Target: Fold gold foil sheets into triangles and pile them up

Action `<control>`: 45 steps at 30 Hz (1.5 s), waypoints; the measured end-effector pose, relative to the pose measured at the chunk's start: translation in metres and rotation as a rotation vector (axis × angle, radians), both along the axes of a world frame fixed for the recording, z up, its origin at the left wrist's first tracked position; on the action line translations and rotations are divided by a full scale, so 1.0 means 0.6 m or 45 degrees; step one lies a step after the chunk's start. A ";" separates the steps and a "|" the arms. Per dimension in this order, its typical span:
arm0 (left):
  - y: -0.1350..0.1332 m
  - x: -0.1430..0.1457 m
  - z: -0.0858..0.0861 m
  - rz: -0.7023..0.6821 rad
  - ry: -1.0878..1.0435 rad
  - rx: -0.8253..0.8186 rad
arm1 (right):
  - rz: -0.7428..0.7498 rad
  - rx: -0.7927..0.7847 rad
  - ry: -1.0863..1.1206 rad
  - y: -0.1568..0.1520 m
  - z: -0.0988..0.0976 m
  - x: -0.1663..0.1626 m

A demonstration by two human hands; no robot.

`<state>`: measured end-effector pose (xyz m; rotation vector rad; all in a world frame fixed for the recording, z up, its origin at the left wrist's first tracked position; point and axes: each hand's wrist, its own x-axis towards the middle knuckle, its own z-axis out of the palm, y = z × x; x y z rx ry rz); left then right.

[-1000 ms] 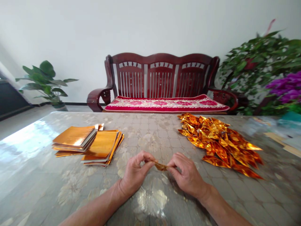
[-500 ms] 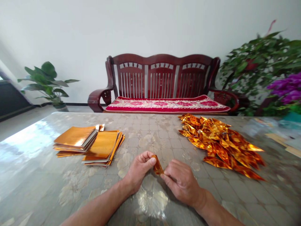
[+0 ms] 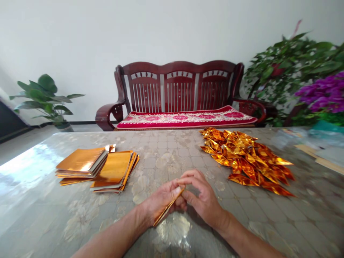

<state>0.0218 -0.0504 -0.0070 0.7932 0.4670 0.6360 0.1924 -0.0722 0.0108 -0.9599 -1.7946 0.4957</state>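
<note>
Over the near middle of the patterned table point(image 3: 150, 147), the left hand point(image 3: 165, 199) grips a folded strip of gold foil point(image 3: 168, 207), thumb pressed on it, while the right hand's point(image 3: 204, 201) thumb and fingers seem to pinch its upper end, partly hidden; stacked foil sheets point(image 3: 114, 166) lie to the left, a pile of folded foil pieces point(image 3: 247, 157) to the right

Single head-worn view, from above the near side of the patterned table point(image 3: 166, 150); faces forward, tipped down, roughly square to the slatted wooden bench point(image 3: 179, 94) beyond; left hand point(image 3: 166, 197) and right hand point(image 3: 201, 200) close, low centre; wide field, wall filling the top
</note>
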 end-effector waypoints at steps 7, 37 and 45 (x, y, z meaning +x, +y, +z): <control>0.008 -0.003 -0.005 -0.039 0.057 -0.048 | -0.009 0.013 0.108 0.000 0.007 -0.007; 0.012 -0.025 0.020 0.468 0.738 0.693 | -0.248 -0.441 0.356 0.014 -0.019 0.013; 0.005 -0.021 -0.006 0.670 0.557 0.830 | -0.163 -0.655 0.767 0.023 -0.018 0.013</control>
